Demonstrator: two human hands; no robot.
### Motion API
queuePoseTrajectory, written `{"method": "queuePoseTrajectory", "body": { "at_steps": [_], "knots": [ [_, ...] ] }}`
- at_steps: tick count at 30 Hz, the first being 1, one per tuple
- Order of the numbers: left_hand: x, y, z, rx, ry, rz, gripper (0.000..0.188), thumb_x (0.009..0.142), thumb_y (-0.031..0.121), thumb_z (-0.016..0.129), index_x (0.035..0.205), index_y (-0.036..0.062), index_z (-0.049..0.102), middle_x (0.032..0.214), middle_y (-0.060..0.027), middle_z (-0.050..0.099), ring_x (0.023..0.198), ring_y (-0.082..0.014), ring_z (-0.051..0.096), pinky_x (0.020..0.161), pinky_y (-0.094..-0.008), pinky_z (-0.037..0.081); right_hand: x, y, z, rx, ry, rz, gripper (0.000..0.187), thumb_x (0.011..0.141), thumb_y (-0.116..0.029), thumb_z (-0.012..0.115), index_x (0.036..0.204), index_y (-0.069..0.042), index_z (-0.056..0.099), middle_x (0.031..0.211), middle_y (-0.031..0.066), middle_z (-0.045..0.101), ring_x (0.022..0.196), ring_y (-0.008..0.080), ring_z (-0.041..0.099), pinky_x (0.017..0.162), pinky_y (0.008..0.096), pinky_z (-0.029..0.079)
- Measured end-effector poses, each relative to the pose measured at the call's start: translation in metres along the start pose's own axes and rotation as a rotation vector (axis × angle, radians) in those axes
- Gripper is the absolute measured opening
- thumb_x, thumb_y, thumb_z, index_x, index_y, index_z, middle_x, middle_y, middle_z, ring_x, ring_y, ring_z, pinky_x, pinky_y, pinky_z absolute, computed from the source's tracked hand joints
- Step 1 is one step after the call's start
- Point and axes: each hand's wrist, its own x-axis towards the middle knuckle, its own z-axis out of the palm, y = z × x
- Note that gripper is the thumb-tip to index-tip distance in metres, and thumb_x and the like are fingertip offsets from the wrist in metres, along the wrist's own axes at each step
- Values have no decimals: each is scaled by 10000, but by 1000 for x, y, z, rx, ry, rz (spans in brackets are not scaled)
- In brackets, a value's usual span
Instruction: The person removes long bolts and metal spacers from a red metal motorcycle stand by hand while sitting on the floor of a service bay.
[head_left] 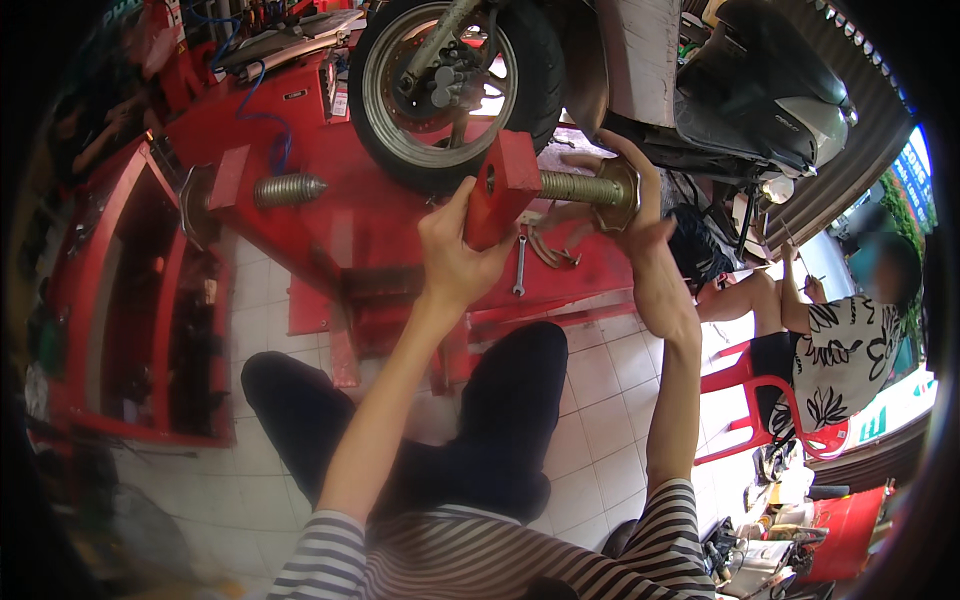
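Left hand [460,245] gripping red block [507,185]; right hand [652,225] half-curled at round knob [622,196] (firm grip, can't tell); threaded rod [575,188] between block and knob, near motorcycle wheel [372,110].

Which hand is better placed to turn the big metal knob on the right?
Probably the right hand: it's right beside the knob, fingers curving around its edge, while the left hand grips the red block.

A motorbike repair workshop.
A motorbike [645,60] with a black seat [735,75] and a black-tyred, grey front wheel [455,88] stands at a red-painted metal surface [400,275] bearing a silver spanner [520,265]; nearby are a red metal frame [512,175] with thick threaded screws [580,188] and an open-fronted red metal cabinet [166,325].
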Motion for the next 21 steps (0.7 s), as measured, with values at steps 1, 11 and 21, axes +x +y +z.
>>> {"method": "queuePoseTrajectory", "body": {
  "at_steps": [1, 11, 21],
  "knots": [
    [5, -9, 4, -17, 12, 2, 507, 705, 82, 779, 1124, -115, 575, 814, -200, 675, 734, -333, 701, 639, -345, 519, 8, 4, -3, 98, 24, 108, 646, 1007, -537, 375, 1383, -12, 349, 1155, 149, 562, 944, 204, 638, 761, 307, 487],
    [49, -61, -43, -35, 59, 107, 249, 823, 70, 717, 1021, -35, 609, 684, -85, 636, 613, -141, 645, 598, -261, 491, 87, 24, 11, 22, -214, -43, 554, 786, 48, 724, 1284, 1, 485, 1303, 122, 478, 1219, 193, 521, 1055, 346, 424],
    [73, -89, -23, -51, 6, 16, 530, 703, 96, 777, 1139, -119, 565, 802, -208, 669, 718, -354, 693, 620, -351, 519, 105, 28, 1, 260, -148, 442, 594, 994, -447, 512, 1377, -13, 378, 1140, 125, 569, 956, 186, 609, 810, 322, 489]
  ]
}}
